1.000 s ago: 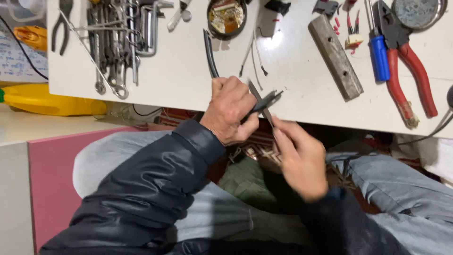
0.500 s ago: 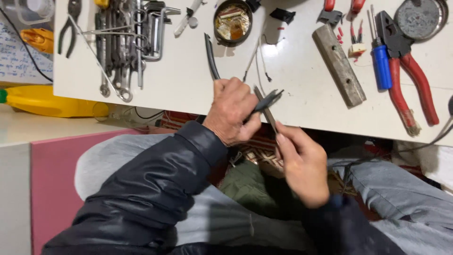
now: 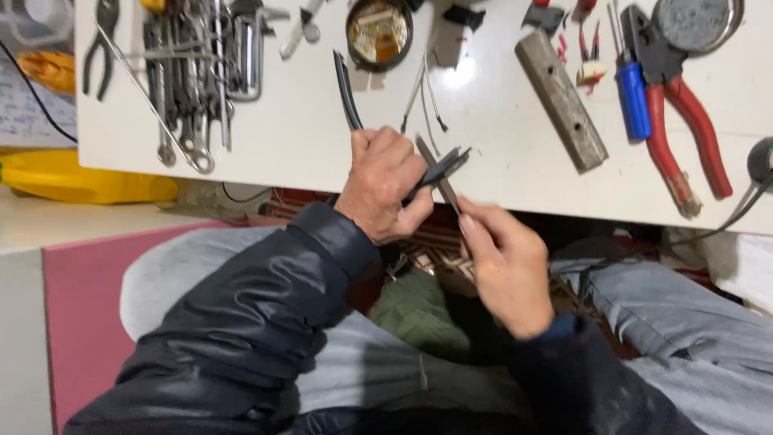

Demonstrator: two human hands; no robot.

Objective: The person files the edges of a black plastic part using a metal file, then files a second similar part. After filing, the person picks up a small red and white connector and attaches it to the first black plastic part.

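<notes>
At the near edge of the white worktop (image 3: 499,137), right over the lap, both hands are on one small job. Only the head view here, so that's all I've got.

The left hand (image 3: 386,189) has its grip wrapped tight round the handles of the small dark pliers (image 3: 444,167), nose pointing right. The right hand (image 3: 507,266) pinches the lower end of a thin metal strip (image 3: 425,150) between thumb and fingertips. The strip runs up at a slant and crosses the plier nose just at the worktop's edge. Whether the nose actually bites the strip or only lies against it, I can't tell, it's too small.

My read: this is the lining-up bit, strip being fed to the nose. What it calls for now is a steady right hand and a firm squeeze from the left, with the strip kept from twisting.

Further off on the worktop, none of it touched:
- a bunch of spanners (image 3: 193,80), far left
- a round tin (image 3: 378,32), far middle
- a bent black cable piece (image 3: 348,89), just beyond the left hand
- a grey bar (image 3: 561,101), blue screwdriver (image 3: 634,101) and red-handled pliers (image 3: 684,121), to the right

A green cloth (image 3: 419,310) lies on the lap below.
</notes>
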